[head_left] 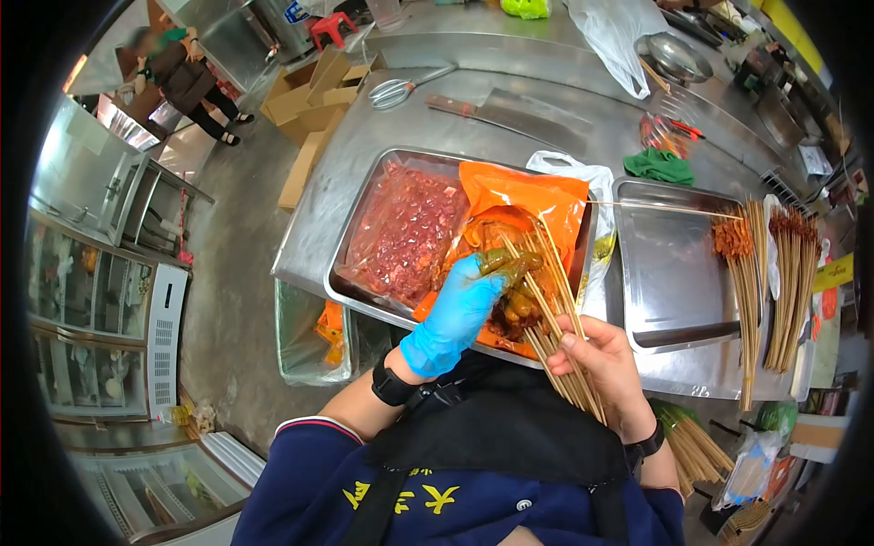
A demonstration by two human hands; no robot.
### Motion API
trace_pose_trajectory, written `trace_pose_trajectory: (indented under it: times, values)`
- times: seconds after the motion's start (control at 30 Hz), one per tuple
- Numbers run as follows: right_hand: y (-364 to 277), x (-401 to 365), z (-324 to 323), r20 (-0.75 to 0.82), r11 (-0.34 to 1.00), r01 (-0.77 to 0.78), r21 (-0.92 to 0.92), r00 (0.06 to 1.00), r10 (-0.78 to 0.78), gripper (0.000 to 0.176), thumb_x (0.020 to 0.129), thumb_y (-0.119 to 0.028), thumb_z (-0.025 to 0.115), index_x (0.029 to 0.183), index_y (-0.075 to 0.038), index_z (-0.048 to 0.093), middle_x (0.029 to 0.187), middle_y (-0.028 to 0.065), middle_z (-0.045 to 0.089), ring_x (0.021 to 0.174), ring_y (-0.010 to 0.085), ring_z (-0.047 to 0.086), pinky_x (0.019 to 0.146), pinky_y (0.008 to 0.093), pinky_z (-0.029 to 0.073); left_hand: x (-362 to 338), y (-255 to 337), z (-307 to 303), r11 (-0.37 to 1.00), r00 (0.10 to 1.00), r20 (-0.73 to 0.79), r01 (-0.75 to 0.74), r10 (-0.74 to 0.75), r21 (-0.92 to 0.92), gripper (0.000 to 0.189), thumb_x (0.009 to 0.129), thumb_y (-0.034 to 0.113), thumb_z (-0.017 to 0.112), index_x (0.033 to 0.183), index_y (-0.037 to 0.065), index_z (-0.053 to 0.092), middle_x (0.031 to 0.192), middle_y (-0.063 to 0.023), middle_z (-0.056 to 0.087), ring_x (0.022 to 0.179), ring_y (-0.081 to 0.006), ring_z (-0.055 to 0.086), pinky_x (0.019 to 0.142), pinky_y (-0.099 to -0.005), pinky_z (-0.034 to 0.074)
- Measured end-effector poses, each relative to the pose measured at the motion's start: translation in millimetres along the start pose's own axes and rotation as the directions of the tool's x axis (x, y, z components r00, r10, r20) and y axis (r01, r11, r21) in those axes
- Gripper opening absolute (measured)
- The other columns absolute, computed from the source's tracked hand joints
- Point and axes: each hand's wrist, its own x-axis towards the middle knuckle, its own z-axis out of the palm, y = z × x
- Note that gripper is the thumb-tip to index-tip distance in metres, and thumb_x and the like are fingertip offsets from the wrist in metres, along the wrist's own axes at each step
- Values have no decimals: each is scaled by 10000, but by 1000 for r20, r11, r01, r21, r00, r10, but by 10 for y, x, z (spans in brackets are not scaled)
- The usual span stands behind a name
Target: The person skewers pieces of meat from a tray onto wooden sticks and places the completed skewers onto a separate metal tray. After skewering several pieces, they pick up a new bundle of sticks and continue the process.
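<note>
My left hand (469, 296), in a blue glove smeared with sauce, reaches over the orange bag (546, 193) of sauced meat (499, 233), its fingertips at the upper parts of several wooden skewers (564, 346). What the fingertips pinch is too small to make out. My bare right hand (596, 357) grips the skewers lower down, fingers curled round them. The orange bag lies open in a metal tray (339, 280), beside a clear bag of red meat pieces (407, 235).
Right of the bags sits another metal tray (678, 273) with loaded skewers (742, 273) on its right edge. A cleaver (528, 123), scissors (410, 89) and green cloth (659, 166) lie behind. Cardboard boxes (309, 146) and a person (187, 77) are at the upper left.
</note>
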Motion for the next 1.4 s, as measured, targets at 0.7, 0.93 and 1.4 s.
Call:
trace_pose_trajectory:
  times: [0.7,0.93,1.4]
  values:
    - [-62,11,-36,96,999,-22,-40,995,26,318,848,-78,523,1156,-13,482,855,66,611,591,113,590,481,193,462,55,-15,-57,996,1000,28,-7,4,93,227,857,77,478,1041,-17,571,916,-14,602,803,-76,539,725,-218,443]
    - [-72,-71,-110,-61,996,77,-46,995,-80,348,839,-42,516,1179,13,476,908,78,626,535,47,533,420,145,370,-47,-26,-657,917,974,-183,-48,131,396,309,865,118,476,1141,-19,495,1061,-86,567,945,-154,545,836,-284,433]
    - [-104,-110,-26,30,990,122,-64,992,-120,345,854,-14,498,1192,36,451,888,77,599,824,149,599,753,252,491,298,-343,156,494,930,138,-303,342,815,327,730,149,592,1017,-3,559,920,-228,546,813,-395,529,717,-401,438]
